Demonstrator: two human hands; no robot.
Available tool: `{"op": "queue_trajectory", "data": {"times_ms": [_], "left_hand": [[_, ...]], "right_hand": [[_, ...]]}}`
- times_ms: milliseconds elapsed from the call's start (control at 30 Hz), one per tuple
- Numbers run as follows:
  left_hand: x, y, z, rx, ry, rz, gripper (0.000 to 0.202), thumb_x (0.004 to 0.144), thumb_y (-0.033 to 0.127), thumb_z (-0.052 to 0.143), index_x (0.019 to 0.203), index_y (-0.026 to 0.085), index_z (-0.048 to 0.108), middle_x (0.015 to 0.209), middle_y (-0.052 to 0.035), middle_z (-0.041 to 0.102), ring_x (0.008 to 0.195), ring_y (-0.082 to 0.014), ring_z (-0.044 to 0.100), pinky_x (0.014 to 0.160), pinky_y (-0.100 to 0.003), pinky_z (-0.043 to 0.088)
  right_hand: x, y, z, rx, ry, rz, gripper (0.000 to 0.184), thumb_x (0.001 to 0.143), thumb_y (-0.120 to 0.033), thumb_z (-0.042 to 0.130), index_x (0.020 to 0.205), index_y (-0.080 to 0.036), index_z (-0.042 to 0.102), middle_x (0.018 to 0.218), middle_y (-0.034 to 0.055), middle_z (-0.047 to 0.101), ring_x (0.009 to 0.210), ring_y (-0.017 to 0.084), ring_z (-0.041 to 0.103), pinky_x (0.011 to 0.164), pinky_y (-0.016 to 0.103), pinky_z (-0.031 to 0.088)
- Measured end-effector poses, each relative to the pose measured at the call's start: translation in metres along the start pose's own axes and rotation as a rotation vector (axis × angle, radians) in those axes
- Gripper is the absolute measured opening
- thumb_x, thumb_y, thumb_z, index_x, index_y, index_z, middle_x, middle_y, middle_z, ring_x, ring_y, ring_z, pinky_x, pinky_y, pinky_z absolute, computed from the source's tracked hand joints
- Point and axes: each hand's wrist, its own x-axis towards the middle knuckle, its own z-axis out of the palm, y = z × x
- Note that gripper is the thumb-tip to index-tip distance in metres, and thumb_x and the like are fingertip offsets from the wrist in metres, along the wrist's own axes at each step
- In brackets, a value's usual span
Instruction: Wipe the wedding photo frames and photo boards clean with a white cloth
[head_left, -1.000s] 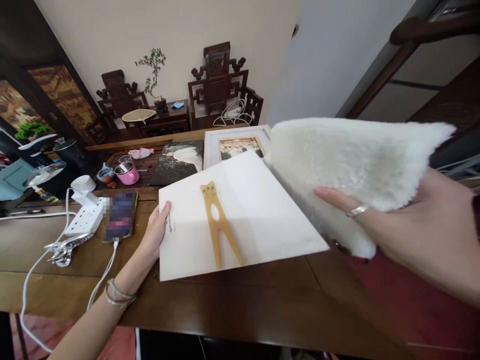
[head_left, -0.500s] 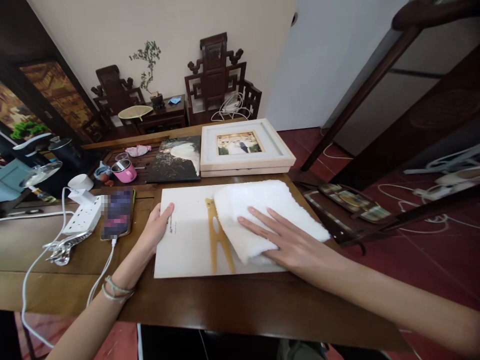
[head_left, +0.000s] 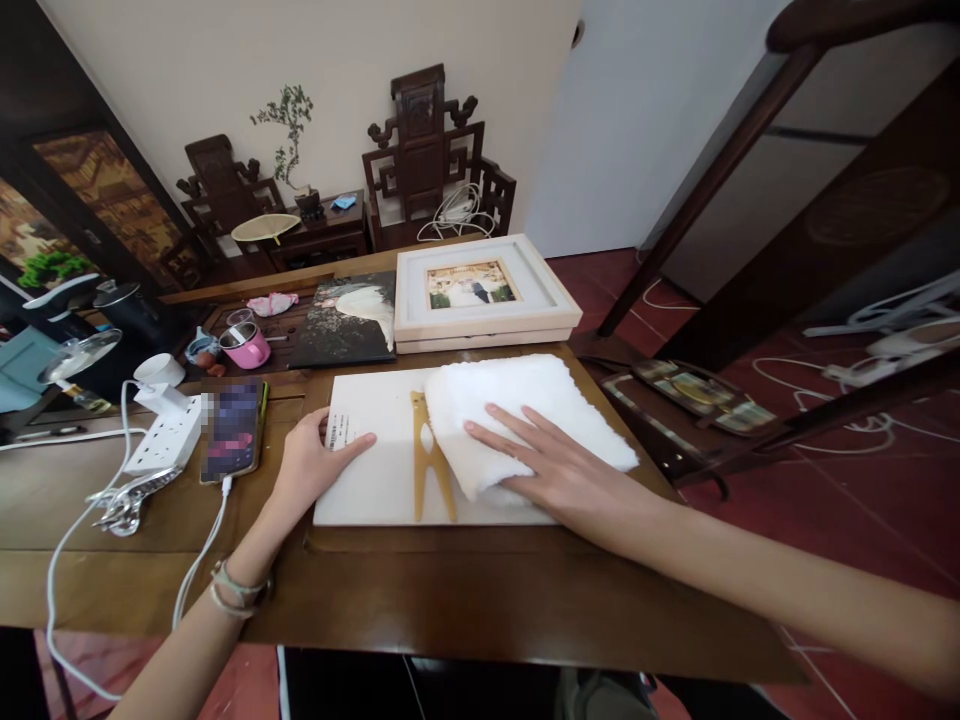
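Note:
A white picture-frame back (head_left: 375,497) lies flat on the table, with a tan A-shaped stand (head_left: 420,470) against it and a small printed label at its left end. My left hand (head_left: 311,455) grips the left edge of that frame back, thumb on top and fingers curled at the side, partly hidden. A folded white towel (head_left: 540,385) covers the right part of the frame back. On the towel rests my right hand (head_left: 555,465), its fingers spread and flat, its thumb hidden near the towel's lower edge.
Behind lie a pale framed picture (head_left: 487,325) and a dark photo panel (head_left: 345,320). Left of me are a phone (head_left: 232,430) on a charging cable, a power strip (head_left: 165,435) and a pink mug (head_left: 245,347). The wooden table's (head_left: 450,600) right edge drops to a red floor.
My left thumb has slid further over the frame back, and more of the label shows. The frame back's near edge and the towel have shifted slightly away from me; my right hand stays on the towel.

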Motion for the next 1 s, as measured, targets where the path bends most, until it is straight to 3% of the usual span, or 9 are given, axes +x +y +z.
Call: {"op": "queue_trajectory", "data": {"times_ms": [333, 433, 533, 667, 800, 933, 1000], "left_hand": [[-0.006, 0.007, 0.001, 0.126, 0.056, 0.136, 0.036, 0.064, 0.047, 0.081, 0.085, 0.02, 0.069, 0.074, -0.0054, 0.065, 0.069, -0.0248, 0.057, 0.069, -0.035, 0.045], [-0.008, 0.003, 0.006, 0.349, 0.055, 0.182, 0.041, 0.073, 0.05, 0.073, 0.096, 0.016, 0.067, 0.086, -0.0097, 0.067, 0.082, -0.0288, 0.061, 0.08, -0.042, 0.049], [-0.011, -0.004, 0.013, 0.475, 0.045, 0.233, 0.046, 0.083, 0.048, 0.064, 0.11, 0.012, 0.064, 0.11, -0.0175, 0.066, 0.107, -0.0343, 0.059, 0.096, -0.049, 0.046], [-0.011, -0.013, 0.021, 0.453, -0.042, 0.409, 0.048, 0.094, 0.04, 0.048, 0.13, 0.009, 0.054, 0.147, -0.0221, 0.044, 0.141, -0.0365, 0.034, 0.113, -0.054, 0.033], [-0.009, -0.018, 0.025, 0.399, -0.186, 0.471, 0.052, 0.099, 0.037, 0.038, 0.142, 0.008, 0.042, 0.155, -0.0216, 0.034, 0.147, -0.0333, 0.024, 0.117, -0.054, 0.026], [-0.009, -0.019, 0.025, 0.396, -0.187, 0.462, 0.053, 0.1, 0.037, 0.034, 0.144, 0.008, 0.04, 0.155, -0.0211, 0.035, 0.148, -0.0314, 0.022, 0.119, -0.054, 0.023], [-0.009, -0.019, 0.025, 0.393, -0.187, 0.464, 0.052, 0.101, 0.036, 0.032, 0.143, 0.008, 0.041, 0.155, -0.0207, 0.035, 0.148, -0.0314, 0.022, 0.119, -0.054, 0.023]], "right_hand": [[0.003, 0.006, 0.01, -0.012, 0.01, 0.019, 0.034, 0.086, 0.003, 0.052, 0.098, -0.022, 0.072, 0.151, 0.0113, 0.041, 0.144, 0.036, 0.017, 0.109, 0.066, 0.029], [0.004, 0.008, 0.013, -0.012, 0.015, -0.014, 0.031, 0.087, 0.001, 0.052, 0.098, -0.02, 0.072, 0.15, 0.0142, 0.043, 0.141, 0.041, 0.022, 0.104, 0.069, 0.033], [0.005, 0.009, 0.013, -0.015, 0.024, -0.024, 0.029, 0.087, 0.001, 0.053, 0.098, -0.018, 0.072, 0.148, 0.0167, 0.044, 0.14, 0.044, 0.025, 0.103, 0.071, 0.034], [0.006, 0.006, 0.004, -0.027, -0.032, -0.016, 0.028, 0.086, -0.001, 0.057, 0.101, -0.019, 0.071, 0.149, 0.0158, 0.044, 0.14, 0.044, 0.026, 0.104, 0.069, 0.035], [0.005, 0.002, -0.017, -0.012, -0.073, 0.011, 0.036, 0.084, 0.001, 0.055, 0.106, -0.022, 0.071, 0.148, 0.0131, 0.045, 0.14, 0.04, 0.031, 0.105, 0.064, 0.038], [0.008, 0.012, -0.032, -0.062, 0.017, 0.073, 0.045, 0.081, 0.007, 0.047, 0.104, -0.022, 0.072, 0.151, 0.0094, 0.042, 0.144, 0.036, 0.023, 0.113, 0.061, 0.029], [0.015, 0.021, -0.03, -0.081, -0.019, 0.074, 0.047, 0.078, 0.009, 0.045, 0.103, -0.02, 0.072, 0.152, 0.0115, 0.04, 0.144, 0.037, 0.02, 0.113, 0.063, 0.028]]}}
